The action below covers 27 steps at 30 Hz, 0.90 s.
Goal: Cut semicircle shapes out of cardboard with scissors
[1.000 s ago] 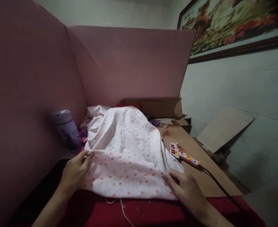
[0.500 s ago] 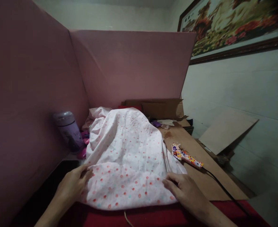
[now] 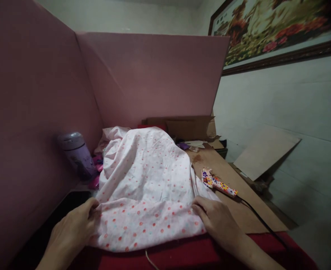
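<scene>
A pale pink cloth with red dots (image 3: 151, 168) lies in a loose heap, its near edge turned back in a wide band. At the left end of this band, my left hand (image 3: 78, 221) pinches the fabric between thumb and curled fingers. My right hand (image 3: 214, 217) grips the right end of the band, thumb and fingers closed on it. Between the hands the band is drawn fairly flat, with a few soft creases. Under its front edge a thin pale cord (image 3: 151, 259) sticks out onto a red cloth (image 3: 182, 251).
To the right, a flower-patterned gun-shaped tool (image 3: 218, 183) with a black cord rests on a cardboard sheet (image 3: 247, 213). A purple bottle (image 3: 77, 153) stands tilted at left by pink objects. Pink panels (image 3: 154, 75) enclose the left and back; folded cardboard (image 3: 185, 129) leans behind.
My left hand has shifted slightly left and outward, drawing the folded band wider and flatter. My right hand still holds its end. The whole view has moved a little.
</scene>
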{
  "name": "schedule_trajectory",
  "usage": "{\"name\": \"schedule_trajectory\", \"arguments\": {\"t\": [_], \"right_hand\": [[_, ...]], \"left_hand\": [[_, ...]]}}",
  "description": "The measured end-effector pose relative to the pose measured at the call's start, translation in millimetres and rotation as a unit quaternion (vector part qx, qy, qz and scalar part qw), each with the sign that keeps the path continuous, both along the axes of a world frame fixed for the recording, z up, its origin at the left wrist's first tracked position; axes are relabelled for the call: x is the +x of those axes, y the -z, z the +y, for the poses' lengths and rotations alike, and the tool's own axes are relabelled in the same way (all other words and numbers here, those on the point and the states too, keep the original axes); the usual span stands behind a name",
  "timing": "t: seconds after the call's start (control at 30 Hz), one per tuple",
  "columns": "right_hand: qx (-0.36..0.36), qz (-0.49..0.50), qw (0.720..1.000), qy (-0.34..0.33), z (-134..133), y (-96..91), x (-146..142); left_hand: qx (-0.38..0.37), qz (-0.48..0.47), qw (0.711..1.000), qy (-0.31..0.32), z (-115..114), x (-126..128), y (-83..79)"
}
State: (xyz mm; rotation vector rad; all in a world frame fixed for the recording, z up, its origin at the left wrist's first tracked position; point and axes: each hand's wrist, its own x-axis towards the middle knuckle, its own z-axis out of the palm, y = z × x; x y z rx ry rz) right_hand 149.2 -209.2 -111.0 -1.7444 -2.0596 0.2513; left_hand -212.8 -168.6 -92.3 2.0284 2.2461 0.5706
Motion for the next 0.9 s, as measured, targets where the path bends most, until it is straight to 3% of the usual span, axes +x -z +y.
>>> {"name": "schedule_trajectory", "arguments": {"t": [0.1,0.17,0.23,0.3,0.4,0.57,0.77,0.9], "right_hand": [[0.037,-0.042,0.998,-0.002,6.1,0.4,-1.3],[0.046,-0.08,0.996,-0.004,9.5,1.0,-3.7],[0.032,-0.105,0.994,-0.007,10.7,1.0,-6.1],[0.007,-0.09,0.996,-0.016,9.1,0.4,-6.8],[-0.019,-0.033,0.999,-0.027,3.7,-0.1,-3.3],[-0.042,0.021,0.999,-0.019,-2.2,2.9,4.9],[-0.033,0.017,0.999,-0.012,-1.3,9.6,5.4],[0.009,-0.006,1.0,-0.004,3.4,10.3,3.4]], "left_hand": [[0.152,0.055,0.986,0.03,-2.9,15.3,0.8],[0.249,0.06,0.962,0.096,-3.4,32.9,6.3],[0.233,0.029,0.946,0.225,-1.7,52.9,15.9],[0.181,0.035,0.945,0.27,1.4,70.6,26.3],[0.143,0.097,0.957,0.232,4.5,85.8,34.3],[0.115,0.153,0.961,0.201,0.7,83.5,25.8],[0.114,0.035,0.957,0.264,3.3,64.0,12.1],[0.101,-0.036,0.971,0.212,12.2,50.6,-7.6]]}}
